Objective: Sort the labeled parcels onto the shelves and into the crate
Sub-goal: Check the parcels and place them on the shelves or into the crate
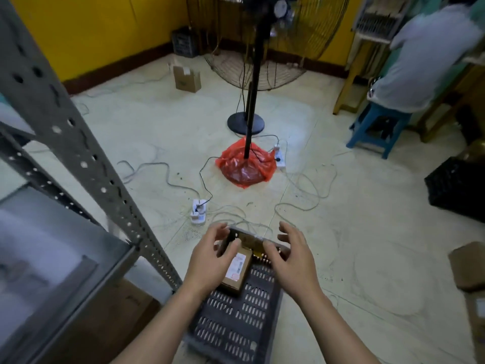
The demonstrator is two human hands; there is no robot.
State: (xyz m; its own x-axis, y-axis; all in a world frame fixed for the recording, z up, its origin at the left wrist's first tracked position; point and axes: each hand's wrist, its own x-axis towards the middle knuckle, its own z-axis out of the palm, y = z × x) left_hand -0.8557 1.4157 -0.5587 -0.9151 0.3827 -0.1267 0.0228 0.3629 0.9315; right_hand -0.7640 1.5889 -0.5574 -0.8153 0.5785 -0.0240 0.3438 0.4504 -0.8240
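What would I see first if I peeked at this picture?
Probably the two hands at the bottom, the left hand and right hand, spread open over a brown labeled parcel lying in a dark slotted crate. Next, the bright red plastic bag on the floor in the middle, round a black fan pole.

A small storeroom or workroom: metal shelving (78,153), cardboard boxes (186,79), crates (456,187), a standing fan (252,74), loose cables (162,174).

left hand (207,261) bare | right hand (294,261) bare | forearms unsleeved
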